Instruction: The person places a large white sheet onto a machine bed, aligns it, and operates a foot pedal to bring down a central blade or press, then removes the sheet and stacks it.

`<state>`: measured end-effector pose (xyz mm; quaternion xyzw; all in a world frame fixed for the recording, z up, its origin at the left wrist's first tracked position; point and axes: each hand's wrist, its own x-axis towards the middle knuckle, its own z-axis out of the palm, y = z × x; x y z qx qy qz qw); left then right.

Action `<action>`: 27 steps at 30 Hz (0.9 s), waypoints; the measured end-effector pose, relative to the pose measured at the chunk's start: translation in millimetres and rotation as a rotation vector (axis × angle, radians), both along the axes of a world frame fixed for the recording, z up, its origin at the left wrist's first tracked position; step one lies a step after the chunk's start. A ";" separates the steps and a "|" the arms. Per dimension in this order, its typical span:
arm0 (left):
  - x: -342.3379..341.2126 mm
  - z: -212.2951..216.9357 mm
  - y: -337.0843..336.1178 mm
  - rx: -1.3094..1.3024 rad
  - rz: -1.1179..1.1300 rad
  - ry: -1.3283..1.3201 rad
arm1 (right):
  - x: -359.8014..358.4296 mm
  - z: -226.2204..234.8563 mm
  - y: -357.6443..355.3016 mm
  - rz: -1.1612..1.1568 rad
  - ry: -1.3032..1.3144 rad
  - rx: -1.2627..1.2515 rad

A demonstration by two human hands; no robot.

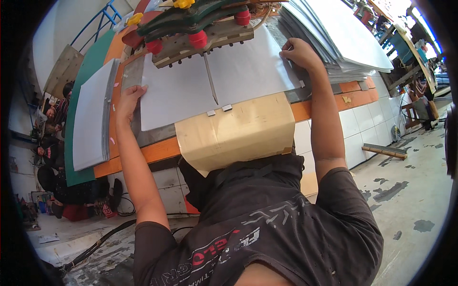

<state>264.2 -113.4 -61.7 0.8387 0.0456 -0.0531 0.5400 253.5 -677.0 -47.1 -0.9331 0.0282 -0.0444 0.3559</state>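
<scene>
A large white sheet (181, 90) lies flat on the grey work surface in front of me. At its left edge, my left hand (130, 102) pinches the border between thumb and fingers. My right hand (301, 53) is closed at the sheet's far right edge, its fingertips pressed together there. Two small white blocks (227, 108) sit along the near edge. Above the sheet hangs a green metal frame (191, 24) with red knobs and a wooden bar (205, 47); a thin pointed metal rod (210, 78) reaches down from it.
Brown paper (238, 126) drapes over the orange table edge (162, 150). A stack of white sheets (93, 117) rests on a green board (78, 176) at left. A taller sheet stack (343, 33) stands at right. Other people (55, 143) are at far left. A long bar (384, 151) lies on the floor.
</scene>
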 end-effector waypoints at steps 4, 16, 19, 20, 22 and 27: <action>-0.6 2.3 -2.7 0.020 -0.004 0.014 | -33.2 3.3 9.4 0.005 -0.192 -0.117; -2.5 4.7 0.8 0.016 -0.001 0.045 | -173.4 -13.7 29.5 -0.008 -0.450 -0.143; -5.3 8.5 -5.5 0.013 0.016 0.024 | -179.2 -21.1 32.6 -0.026 -0.440 -0.180; -5.9 9.5 -7.5 0.014 0.015 0.023 | -180.0 -22.5 34.8 -0.041 -0.447 -0.201; -6.5 9.5 -7.4 0.022 0.021 0.032 | -180.2 -25.2 38.6 -0.055 -0.455 -0.220; -3.4 3.8 -1.3 0.022 0.015 0.036 | -179.7 -28.9 43.9 -0.088 -0.489 -0.155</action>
